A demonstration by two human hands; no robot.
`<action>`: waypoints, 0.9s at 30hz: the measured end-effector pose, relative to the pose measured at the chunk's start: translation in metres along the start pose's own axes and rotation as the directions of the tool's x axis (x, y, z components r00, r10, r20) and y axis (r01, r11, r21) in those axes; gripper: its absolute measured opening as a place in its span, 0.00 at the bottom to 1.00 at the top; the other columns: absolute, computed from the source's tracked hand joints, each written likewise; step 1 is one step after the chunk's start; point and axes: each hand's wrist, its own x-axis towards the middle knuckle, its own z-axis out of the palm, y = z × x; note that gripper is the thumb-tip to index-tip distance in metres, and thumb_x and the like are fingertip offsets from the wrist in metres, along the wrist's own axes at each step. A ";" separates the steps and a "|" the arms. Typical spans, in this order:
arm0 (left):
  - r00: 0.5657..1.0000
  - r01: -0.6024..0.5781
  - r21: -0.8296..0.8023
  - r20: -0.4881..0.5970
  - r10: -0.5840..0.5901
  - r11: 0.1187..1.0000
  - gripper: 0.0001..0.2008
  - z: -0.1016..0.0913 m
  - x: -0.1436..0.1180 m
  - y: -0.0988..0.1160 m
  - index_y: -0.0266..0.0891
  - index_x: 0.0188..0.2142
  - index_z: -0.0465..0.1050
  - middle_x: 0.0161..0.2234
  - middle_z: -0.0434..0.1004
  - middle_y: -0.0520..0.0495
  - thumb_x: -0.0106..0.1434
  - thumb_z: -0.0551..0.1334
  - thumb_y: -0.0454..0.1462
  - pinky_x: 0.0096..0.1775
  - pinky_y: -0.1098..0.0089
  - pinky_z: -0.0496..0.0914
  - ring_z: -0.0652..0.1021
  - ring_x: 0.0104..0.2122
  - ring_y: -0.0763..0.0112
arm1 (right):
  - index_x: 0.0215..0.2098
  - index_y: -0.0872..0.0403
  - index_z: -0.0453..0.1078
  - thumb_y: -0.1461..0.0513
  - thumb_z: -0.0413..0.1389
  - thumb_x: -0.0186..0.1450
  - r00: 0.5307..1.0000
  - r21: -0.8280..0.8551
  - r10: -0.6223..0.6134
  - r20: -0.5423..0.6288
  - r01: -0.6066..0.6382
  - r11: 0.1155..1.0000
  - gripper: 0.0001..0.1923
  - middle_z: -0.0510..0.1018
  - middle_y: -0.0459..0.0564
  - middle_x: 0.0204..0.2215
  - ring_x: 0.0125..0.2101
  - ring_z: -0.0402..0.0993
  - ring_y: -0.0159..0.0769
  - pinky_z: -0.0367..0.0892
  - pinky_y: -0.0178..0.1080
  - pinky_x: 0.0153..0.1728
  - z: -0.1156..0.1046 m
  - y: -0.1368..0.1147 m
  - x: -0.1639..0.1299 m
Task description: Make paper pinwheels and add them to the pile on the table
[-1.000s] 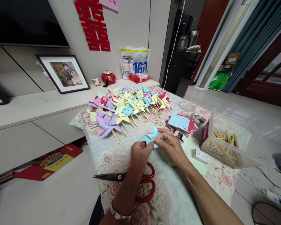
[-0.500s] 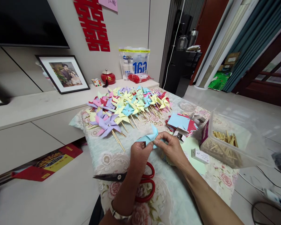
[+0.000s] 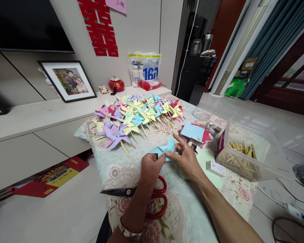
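Between my hands is a light blue paper pinwheel (image 3: 167, 147), its blades partly folded in toward the middle. My left hand (image 3: 152, 166) grips its left side, with the thumb pressed near the centre. On the right side, my right hand (image 3: 185, 158) pinches the paper with its thumb, while the index finger is raised beside an upright blade. Red-handled scissors (image 3: 160, 206) lie on the table, partly hidden under my left forearm. Beyond my hands spreads a pile of finished pinwheels (image 3: 139, 118) on wooden sticks, in purple, yellow, blue, pink and red.
Right of my hands lie stacked paper squares (image 3: 194, 131), an open small box (image 3: 194, 145) and a closed white box (image 3: 216, 168). A clear plastic bin (image 3: 239, 160) of short wooden sticks stands at the table's right edge. A low cabinet (image 3: 27, 116) runs behind on the left.
My right index finger has lifted off the pinwheel's centre and now points up. The upright blue blade has shifted slightly right. My left hand keeps its hold.
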 end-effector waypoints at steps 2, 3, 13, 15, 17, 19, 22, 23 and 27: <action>1.000 0.003 0.018 -0.009 -0.002 1.000 0.06 -0.001 0.001 -0.001 0.37 0.21 0.78 0.18 0.74 0.53 0.47 0.69 0.39 0.26 0.74 0.65 0.72 0.22 0.72 | 0.65 0.57 0.59 0.59 0.67 0.52 1.000 -0.019 0.003 0.002 -0.003 1.000 0.46 0.74 0.41 0.28 0.31 0.72 0.36 0.66 0.40 0.37 -0.001 0.003 0.001; 1.000 0.006 0.021 -0.017 -0.006 1.000 0.06 -0.001 0.001 -0.002 0.37 0.22 0.78 0.18 0.74 0.54 0.47 0.69 0.39 0.25 0.74 0.65 0.72 0.21 0.73 | 0.65 0.58 0.60 0.59 0.67 0.51 1.000 -0.022 0.006 0.005 -0.006 1.000 0.45 0.75 0.42 0.29 0.31 0.72 0.36 0.66 0.40 0.37 -0.002 0.004 0.001; 0.996 0.062 -0.036 -0.055 -0.064 0.997 0.12 -0.002 0.004 -0.009 0.35 0.31 0.80 0.21 0.79 0.52 0.45 0.70 0.37 0.28 0.74 0.69 0.77 0.24 0.70 | 0.58 0.56 0.67 0.58 0.68 0.50 1.000 0.017 0.010 0.003 -0.010 1.000 0.38 0.80 0.46 0.33 0.33 0.76 0.39 0.70 0.41 0.38 0.001 0.007 0.003; 0.996 0.060 -0.044 -0.061 -0.063 0.997 0.11 -0.002 0.004 -0.009 0.35 0.30 0.79 0.21 0.79 0.52 0.45 0.70 0.36 0.28 0.74 0.69 0.77 0.24 0.70 | 0.56 0.55 0.68 0.58 0.68 0.50 1.000 0.023 0.013 0.014 -0.013 1.000 0.36 0.81 0.47 0.34 0.34 0.76 0.40 0.70 0.41 0.39 0.001 0.006 0.003; 0.996 0.057 -0.043 -0.070 -0.060 0.997 0.10 -0.002 0.004 -0.008 0.36 0.30 0.79 0.21 0.79 0.52 0.45 0.70 0.36 0.28 0.74 0.69 0.77 0.24 0.70 | 0.55 0.54 0.69 0.59 0.68 0.51 1.000 0.034 0.011 0.026 -0.012 0.999 0.34 0.81 0.47 0.35 0.34 0.77 0.40 0.71 0.41 0.39 0.001 0.006 0.002; 0.996 0.057 -0.031 -0.069 -0.059 0.998 0.09 -0.002 0.003 -0.007 0.36 0.29 0.79 0.20 0.79 0.52 0.45 0.70 0.36 0.27 0.74 0.68 0.76 0.22 0.71 | 0.54 0.54 0.70 0.60 0.68 0.51 1.000 0.049 0.005 0.031 -0.007 0.999 0.32 0.82 0.47 0.35 0.34 0.77 0.40 0.71 0.41 0.38 0.001 0.006 0.002; 0.996 0.057 -0.021 -0.069 -0.058 0.998 0.08 -0.001 0.002 -0.006 0.37 0.27 0.79 0.19 0.78 0.52 0.45 0.70 0.37 0.25 0.74 0.66 0.75 0.21 0.72 | 0.51 0.52 0.71 0.60 0.67 0.51 0.999 0.063 0.002 0.040 -0.004 0.998 0.29 0.82 0.47 0.36 0.34 0.77 0.40 0.71 0.41 0.38 0.002 0.007 0.002; 0.996 0.056 -0.023 -0.074 -0.057 0.998 0.08 -0.001 0.002 -0.006 0.37 0.26 0.79 0.19 0.78 0.53 0.45 0.70 0.37 0.25 0.74 0.66 0.74 0.21 0.72 | 0.51 0.52 0.71 0.60 0.67 0.51 0.999 0.063 0.002 0.044 -0.005 0.998 0.28 0.82 0.47 0.36 0.35 0.77 0.40 0.71 0.41 0.39 0.002 0.006 0.002; 0.997 0.049 -0.022 -0.064 -0.050 0.999 0.08 -0.001 0.001 -0.005 0.37 0.26 0.79 0.20 0.77 0.53 0.45 0.70 0.37 0.25 0.74 0.64 0.73 0.20 0.73 | 0.44 0.52 0.73 0.60 0.66 0.52 0.998 0.053 -0.008 0.061 0.005 0.999 0.21 0.80 0.46 0.35 0.35 0.75 0.39 0.70 0.39 0.37 0.002 0.005 0.002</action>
